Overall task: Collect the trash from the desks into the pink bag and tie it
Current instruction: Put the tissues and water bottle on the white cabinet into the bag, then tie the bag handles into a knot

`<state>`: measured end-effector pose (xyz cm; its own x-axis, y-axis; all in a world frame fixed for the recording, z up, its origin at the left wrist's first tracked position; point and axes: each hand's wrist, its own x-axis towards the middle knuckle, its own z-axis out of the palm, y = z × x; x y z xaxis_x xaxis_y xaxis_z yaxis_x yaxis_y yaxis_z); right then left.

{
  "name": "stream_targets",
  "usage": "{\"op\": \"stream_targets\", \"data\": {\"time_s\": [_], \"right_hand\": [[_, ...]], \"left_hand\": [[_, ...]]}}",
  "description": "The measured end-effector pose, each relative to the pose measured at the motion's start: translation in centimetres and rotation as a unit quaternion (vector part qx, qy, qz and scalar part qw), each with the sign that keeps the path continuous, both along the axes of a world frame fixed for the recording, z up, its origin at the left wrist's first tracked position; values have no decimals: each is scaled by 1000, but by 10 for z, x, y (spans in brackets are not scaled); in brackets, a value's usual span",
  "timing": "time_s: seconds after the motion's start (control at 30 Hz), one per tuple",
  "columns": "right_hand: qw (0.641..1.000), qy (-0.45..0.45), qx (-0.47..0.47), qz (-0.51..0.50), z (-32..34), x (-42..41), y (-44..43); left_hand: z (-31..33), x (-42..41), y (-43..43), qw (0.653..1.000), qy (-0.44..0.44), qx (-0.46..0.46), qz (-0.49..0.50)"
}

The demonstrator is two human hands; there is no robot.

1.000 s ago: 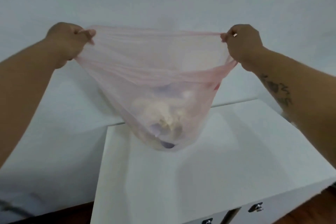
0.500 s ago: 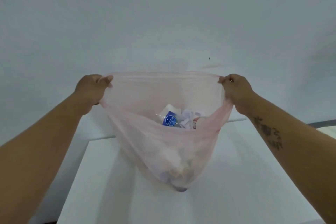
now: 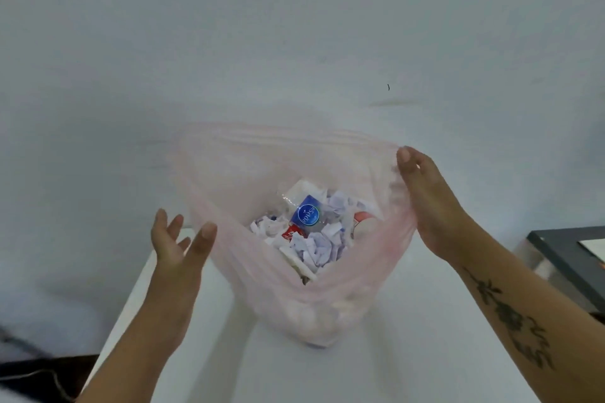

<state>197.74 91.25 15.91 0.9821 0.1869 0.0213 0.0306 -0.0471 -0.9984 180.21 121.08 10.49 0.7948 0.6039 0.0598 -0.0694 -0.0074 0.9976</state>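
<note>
On the white worktop, the pink bag sits open-mouthed, crumpled paper and a bottle inside. Fingers straight, the left hand hovers beside its rim and the right hand touches it. Collecting looks done; tying remains.

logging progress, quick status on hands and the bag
Left hand grip open, beside the bag. Right hand open, at its rim. Bag on the desk, holding paper, untied. Nothing in the way.
</note>
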Motion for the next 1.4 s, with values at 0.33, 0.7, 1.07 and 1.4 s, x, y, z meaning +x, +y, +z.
{"op": "stream_targets", "data": {"time_s": [0.33, 0.7, 1.07, 1.4], "right_hand": [[988, 13, 27, 153, -71, -59, -11], [968, -63, 27, -243, -22, -55, 41], [987, 2, 26, -157, -7, -40, 37], [996, 2, 48, -71, -46, -19, 20]], "left_hand": [[-10, 30, 45, 985, 23, 63, -159], [35, 59, 48, 979, -72, -164, -93], [35, 65, 28, 913, -93, -381, -110], [22, 54, -16, 957, -62, -263, -111]]}}
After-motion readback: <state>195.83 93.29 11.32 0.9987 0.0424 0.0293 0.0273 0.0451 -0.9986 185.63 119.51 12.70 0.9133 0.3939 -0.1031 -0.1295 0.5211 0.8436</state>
